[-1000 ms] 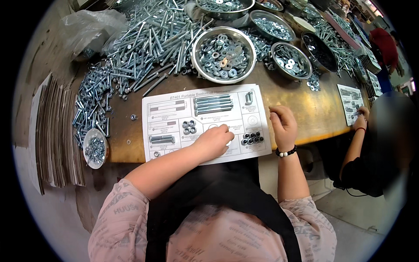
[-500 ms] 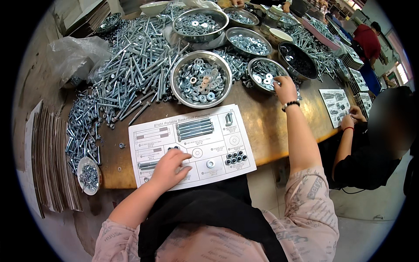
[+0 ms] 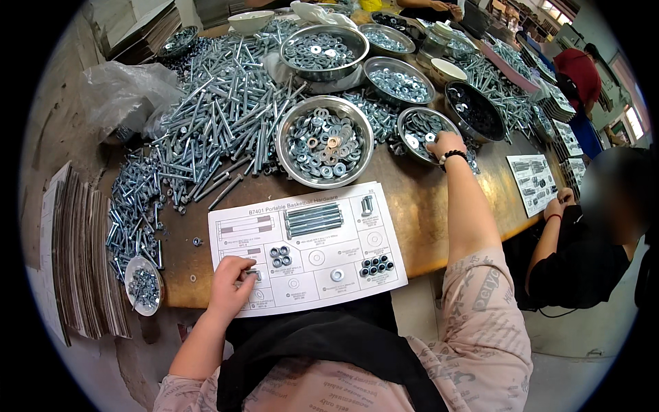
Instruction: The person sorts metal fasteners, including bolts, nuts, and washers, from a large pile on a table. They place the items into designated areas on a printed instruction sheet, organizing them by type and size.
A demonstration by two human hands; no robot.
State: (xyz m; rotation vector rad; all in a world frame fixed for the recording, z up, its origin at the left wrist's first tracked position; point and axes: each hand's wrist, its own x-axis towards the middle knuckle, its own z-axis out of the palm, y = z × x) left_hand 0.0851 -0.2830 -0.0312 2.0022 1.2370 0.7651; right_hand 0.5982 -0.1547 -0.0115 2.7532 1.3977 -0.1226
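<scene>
A printed hardware sheet [image 3: 319, 264] lies before me on the table. Resting at its left side, my left hand [image 3: 230, 287] has its fingers curled round the short bolts [image 3: 252, 274], mostly hidden beneath it. Elsewhere on the sheet are a row of long bolts [image 3: 314, 220], several nuts [image 3: 281, 257], one washer [image 3: 337, 275] and several black-capped nuts [image 3: 377, 266]. Reaching forward to the right, my right hand [image 3: 447, 143] dips into a small metal bowl of washers [image 3: 420, 122]. Its fingertips are pinched together at a washer.
A larger washer bowl [image 3: 280, 152] stands just beyond the sheet. Heaped bolts [image 3: 226, 117] cover the table's left, with a small white dish [image 3: 159, 292] at the edge. Cardboard [image 3: 86, 254] is stacked at left. A co-worker [image 3: 583, 254] sits at right beside another sheet [image 3: 532, 182].
My left hand has moved left across the sheet onto the short bolts, uncovering the nuts. My right hand stays at the washer bowl, its fingers lower in it. The whole view has shifted slightly.
</scene>
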